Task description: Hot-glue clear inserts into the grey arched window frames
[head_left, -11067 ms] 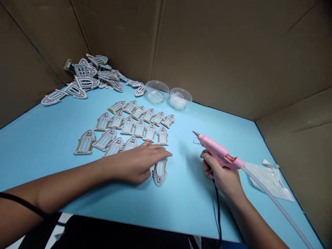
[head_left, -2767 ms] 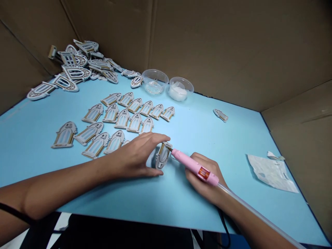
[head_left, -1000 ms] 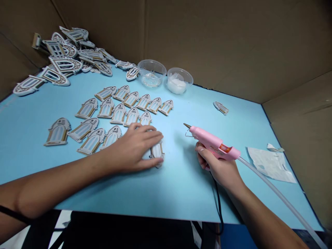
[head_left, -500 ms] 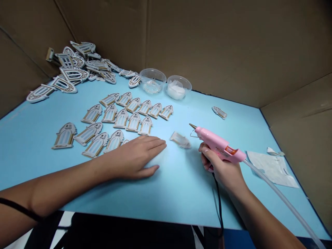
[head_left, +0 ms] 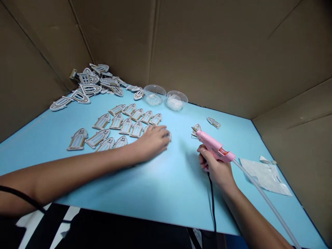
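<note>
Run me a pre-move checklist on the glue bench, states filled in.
1. Right hand grip on pink glue gun: ok, wrapped round the handle.
2. Clear glue stick in gun's rear: ok.
3. Nozzle apart from left hand: ok.
4. Nozzle off the arched window piece behind it: cannot tell, they overlap in view.
5. Left hand grip on the arched piece beneath: cannot tell, mostly covered.

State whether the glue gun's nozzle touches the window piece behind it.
Cannot tell. In the head view, the nozzle of the glue gun overlaps the window piece, but neither contact nor a gap shows plainly.
</note>
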The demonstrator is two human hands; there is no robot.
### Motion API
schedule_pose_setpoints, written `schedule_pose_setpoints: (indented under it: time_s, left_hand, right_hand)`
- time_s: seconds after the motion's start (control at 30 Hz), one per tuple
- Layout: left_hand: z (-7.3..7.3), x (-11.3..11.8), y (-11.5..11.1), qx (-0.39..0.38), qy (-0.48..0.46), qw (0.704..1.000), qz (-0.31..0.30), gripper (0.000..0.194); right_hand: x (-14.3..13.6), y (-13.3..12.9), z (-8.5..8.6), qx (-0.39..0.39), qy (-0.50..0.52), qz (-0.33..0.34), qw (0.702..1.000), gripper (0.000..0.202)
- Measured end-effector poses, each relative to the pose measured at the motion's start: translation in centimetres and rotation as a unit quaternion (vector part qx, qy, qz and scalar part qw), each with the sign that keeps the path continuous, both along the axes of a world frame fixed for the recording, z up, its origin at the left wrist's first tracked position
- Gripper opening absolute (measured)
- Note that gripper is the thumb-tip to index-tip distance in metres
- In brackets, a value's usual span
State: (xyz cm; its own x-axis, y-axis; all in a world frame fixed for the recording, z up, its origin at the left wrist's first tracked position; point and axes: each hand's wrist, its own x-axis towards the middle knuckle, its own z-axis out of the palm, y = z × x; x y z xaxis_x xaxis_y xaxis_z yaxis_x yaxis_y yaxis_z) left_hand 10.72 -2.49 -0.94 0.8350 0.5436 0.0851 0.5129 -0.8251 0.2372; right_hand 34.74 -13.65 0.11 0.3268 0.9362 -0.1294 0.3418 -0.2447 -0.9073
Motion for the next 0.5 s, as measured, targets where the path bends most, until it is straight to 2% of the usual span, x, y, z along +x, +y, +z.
schedule_pose_setpoints:
  time_s: [0.07, 0.13, 0.27, 0.33, 0.4, 0.5]
  left_hand:
    - [-0.6, -1.3, -2.6, -0.045, -0.034, 0.998, -0.033, 0.011]
    - [-0.9, -2.8, -4.4, -0.078, -0.054, 0.995, -0.023, 0.015]
    - [0.1, -4.5, -4.9, -0.11, -0.023, 0.992, 0.057, 0.072]
    - [1.0, -4.7, -4.7, -0.101, 0.003, 0.99, 0.101, 0.083]
    - [1.6, -4.7, -4.8, -0.083, 0.036, 0.987, 0.129, 0.079]
    - [1.5, -4.6, -4.9, -0.088, 0.068, 0.988, 0.109, 0.047]
  right_hand:
    - [-0.1, 0.0, 0.1, -0.017, 0.017, -0.013, 1.0, 0.03]
    - [-0.2, 0.0, 0.3, -0.03, 0.027, -0.018, 0.999, 0.031]
    - [-0.4, -0.2, 0.5, -0.036, 0.031, 0.003, 0.999, 0.034]
    - [-0.6, -0.3, 0.4, -0.037, 0.03, 0.009, 0.999, 0.039]
    - [-0.7, -0.4, 0.3, -0.042, 0.026, 0.011, 0.999, 0.043]
    - [-0.8, -0.4, 0.1, -0.052, 0.02, 0.01, 0.998, 0.046]
